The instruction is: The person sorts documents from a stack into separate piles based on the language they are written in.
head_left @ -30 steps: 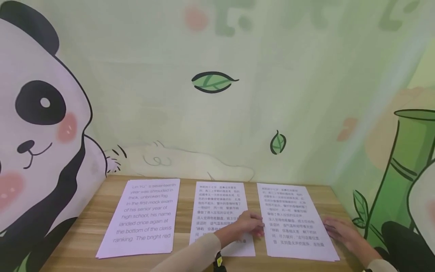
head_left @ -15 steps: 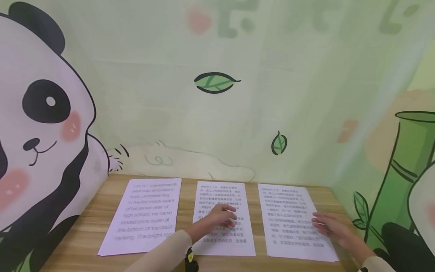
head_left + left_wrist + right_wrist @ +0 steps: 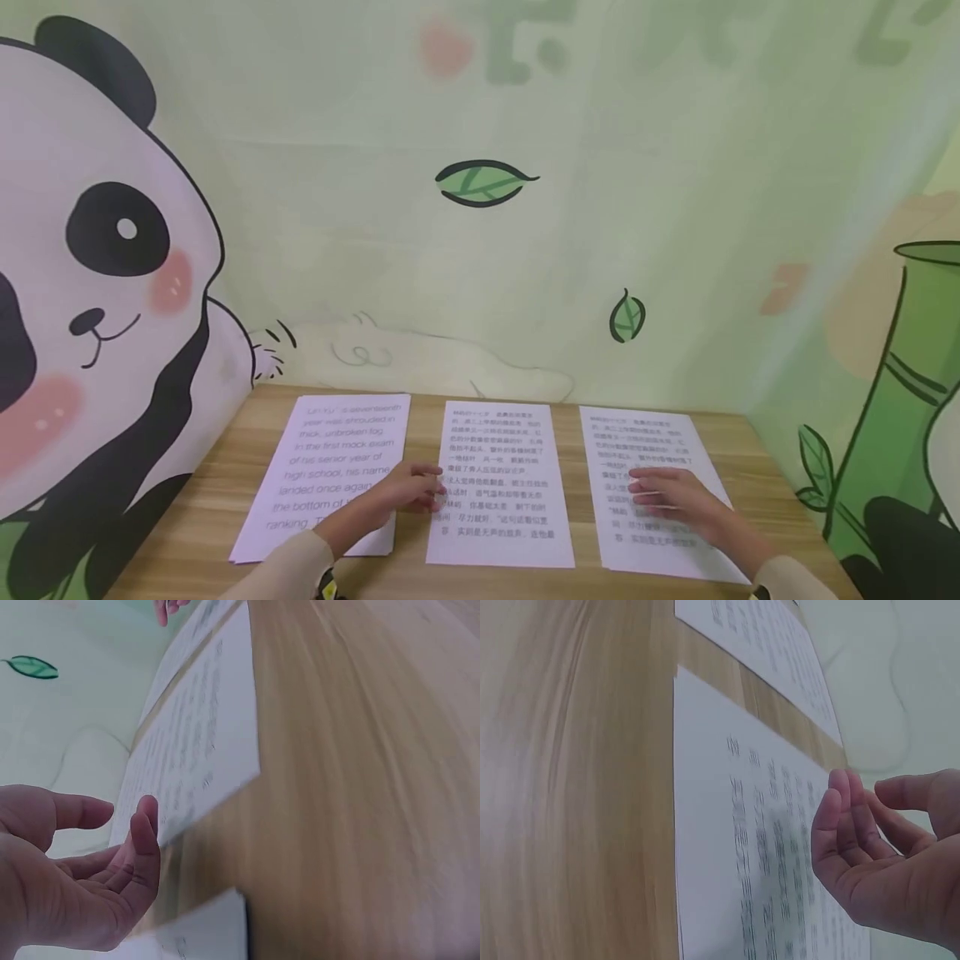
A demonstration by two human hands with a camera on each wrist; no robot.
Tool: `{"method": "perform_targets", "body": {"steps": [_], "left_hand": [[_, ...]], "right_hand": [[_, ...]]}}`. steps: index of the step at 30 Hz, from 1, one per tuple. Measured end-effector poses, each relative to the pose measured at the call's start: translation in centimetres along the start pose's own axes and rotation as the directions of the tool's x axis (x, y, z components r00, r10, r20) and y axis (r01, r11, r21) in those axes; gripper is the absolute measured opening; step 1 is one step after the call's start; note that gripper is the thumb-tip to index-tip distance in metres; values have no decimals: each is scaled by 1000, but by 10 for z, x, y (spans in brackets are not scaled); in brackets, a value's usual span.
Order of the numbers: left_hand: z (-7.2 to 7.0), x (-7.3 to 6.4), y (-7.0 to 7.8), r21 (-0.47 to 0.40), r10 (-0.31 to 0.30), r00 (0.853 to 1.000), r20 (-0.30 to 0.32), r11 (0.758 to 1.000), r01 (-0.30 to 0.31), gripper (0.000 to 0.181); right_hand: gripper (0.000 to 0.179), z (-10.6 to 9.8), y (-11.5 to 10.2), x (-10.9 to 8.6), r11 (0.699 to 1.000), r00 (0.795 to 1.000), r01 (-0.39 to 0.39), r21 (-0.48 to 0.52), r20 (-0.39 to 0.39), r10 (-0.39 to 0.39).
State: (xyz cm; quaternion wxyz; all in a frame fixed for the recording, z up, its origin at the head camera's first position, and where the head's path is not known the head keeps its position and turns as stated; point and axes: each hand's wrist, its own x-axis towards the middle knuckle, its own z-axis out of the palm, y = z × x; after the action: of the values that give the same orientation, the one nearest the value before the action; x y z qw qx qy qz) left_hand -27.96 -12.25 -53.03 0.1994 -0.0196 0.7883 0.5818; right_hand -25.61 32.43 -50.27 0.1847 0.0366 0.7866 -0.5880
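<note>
Three stacks of printed paper lie side by side. The left stack bears large English text; the middle stack and the right stack bear Chinese text. My left hand hovers over the gap between the left and middle stacks, fingers loosely bent and pointing right. In the left wrist view that hand holds nothing, beside the middle stack's edge. My right hand is above the right stack, hiding some lines. Its fingers are relaxed and hold nothing in the right wrist view.
The stacks lie on a wood-grain table with strips of bare wood between them. Behind it rises a pale green backdrop printed with a panda, leaves and bamboo.
My left hand has moved left, from the middle stack's right edge across it to its left side. My right hand has moved left from the right stack's outer edge to above it.
</note>
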Motion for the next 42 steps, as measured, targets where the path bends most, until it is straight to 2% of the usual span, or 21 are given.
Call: {"method": "perform_targets", "body": {"steps": [3, 8, 12, 18, 24, 31, 37, 42], "left_hand": [[-5, -3, -6, -17, -2, 1000, 7, 1000, 2, 50], [-4, -5, -13, -33, 2, 1000, 15, 999, -1, 54], [-3, -7, -13, -11, 17, 999, 30, 1000, -16, 56], [0, -10, -10, 11, 27, 999, 39, 1000, -27, 55], [3, -11, -10, 22, 28, 999, 32, 999, -28, 52], [2, -11, -10, -4, 3, 1000, 12, 1000, -3, 51], [-1, -11, -10, -61, -8, 1000, -29, 998, 6, 45], [-3, -11, -5, -81, -10, 998, -68, 997, 5, 41]], "right_hand": [[48, 14, -1, 6, 1000, 999, -1, 15, 49, 0], [55, 38, -5, 14, 999, 993, -14, 37, 114, 10], [65, 58, -6, 20, 998, 984, -26, 57, 178, 15], [70, 82, -6, 28, 996, 975, -67, 55, 215, 54], [66, 94, -6, 31, 995, 977, -87, 53, 199, 75], [64, 98, -8, 34, 995, 982, -88, 50, 173, 78], [58, 98, -10, 35, 995, 991, -59, 86, 121, 48], [50, 99, -13, 39, 994, 997, -73, 81, 41, 70]]}}
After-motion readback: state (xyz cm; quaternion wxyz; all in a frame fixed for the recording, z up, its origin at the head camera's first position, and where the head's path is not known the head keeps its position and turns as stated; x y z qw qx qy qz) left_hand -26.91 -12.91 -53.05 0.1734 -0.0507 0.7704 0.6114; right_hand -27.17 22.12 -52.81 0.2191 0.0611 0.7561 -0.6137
